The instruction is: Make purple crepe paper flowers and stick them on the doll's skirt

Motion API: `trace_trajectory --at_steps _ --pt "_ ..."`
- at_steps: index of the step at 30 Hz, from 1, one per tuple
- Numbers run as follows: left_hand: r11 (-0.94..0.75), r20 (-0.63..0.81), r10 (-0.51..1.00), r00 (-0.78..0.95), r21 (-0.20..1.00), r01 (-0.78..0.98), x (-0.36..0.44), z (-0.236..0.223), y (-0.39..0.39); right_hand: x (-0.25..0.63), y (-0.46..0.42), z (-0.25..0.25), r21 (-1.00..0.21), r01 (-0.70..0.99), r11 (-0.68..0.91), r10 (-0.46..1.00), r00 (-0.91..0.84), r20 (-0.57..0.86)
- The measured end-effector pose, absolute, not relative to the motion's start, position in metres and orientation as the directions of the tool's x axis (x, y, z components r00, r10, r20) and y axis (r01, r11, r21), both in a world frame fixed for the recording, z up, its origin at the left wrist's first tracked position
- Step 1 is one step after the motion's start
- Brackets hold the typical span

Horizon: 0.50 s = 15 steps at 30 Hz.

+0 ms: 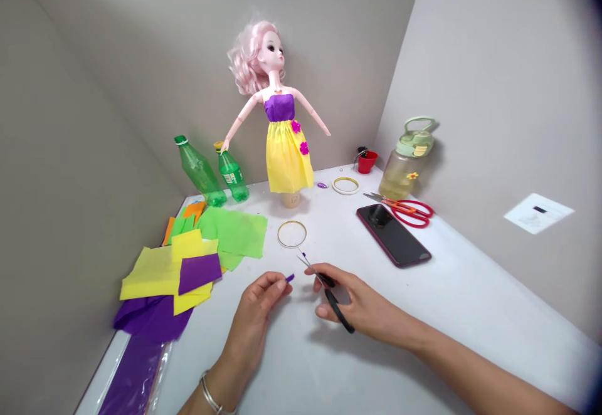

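Observation:
Between the thumb and fingers of my left hand (264, 296) is pinched a small purple piece (290, 278), perhaps folded fabric or paper. My right hand (345, 296) holds black-handled scissors (333, 302), their blades slightly parted and pointing up and left, just right of the purple piece and apart from it. A tiny purple scrap (303, 254) shows by the blade tips. Just beyond lies a thin gold ring (292, 234) on the table. Behind it stands a pink-haired doll (281, 108) in a purple top and yellow skirt with two magenta flowers.
Yellow, green and purple sheets (150, 271) lie piled at the left, near two green bottles (202, 173). To the right are a phone (394, 236), red-handled scissors (411, 211), a water bottle (405, 164), a tape roll (345, 185) and a red cup (367, 162). Walls border the table.

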<state>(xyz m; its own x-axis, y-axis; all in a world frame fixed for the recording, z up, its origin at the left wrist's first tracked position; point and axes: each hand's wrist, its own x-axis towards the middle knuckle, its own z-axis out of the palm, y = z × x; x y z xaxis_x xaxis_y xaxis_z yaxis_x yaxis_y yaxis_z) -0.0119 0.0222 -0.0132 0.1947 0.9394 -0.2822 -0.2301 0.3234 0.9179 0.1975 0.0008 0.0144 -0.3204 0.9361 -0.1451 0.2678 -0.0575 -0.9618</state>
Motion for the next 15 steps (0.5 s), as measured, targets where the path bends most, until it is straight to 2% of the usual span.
trace_trajectory --at_steps 3,6,15 --pt "0.308 -0.274 0.951 0.140 0.872 -0.382 -0.012 -0.012 0.023 0.197 -0.001 0.014 -0.932 0.362 0.005 0.926 -0.355 -0.133" --pt "0.286 -0.262 0.958 0.115 0.849 -0.444 -0.011 -0.013 0.022 0.194 -0.002 0.014 -0.910 0.411 0.050 0.915 -0.384 -0.123" --pt "0.239 -0.190 0.968 0.161 0.895 -0.378 -0.004 -0.013 0.014 0.188 -0.004 0.017 -0.886 0.451 0.109 0.908 -0.409 -0.096"
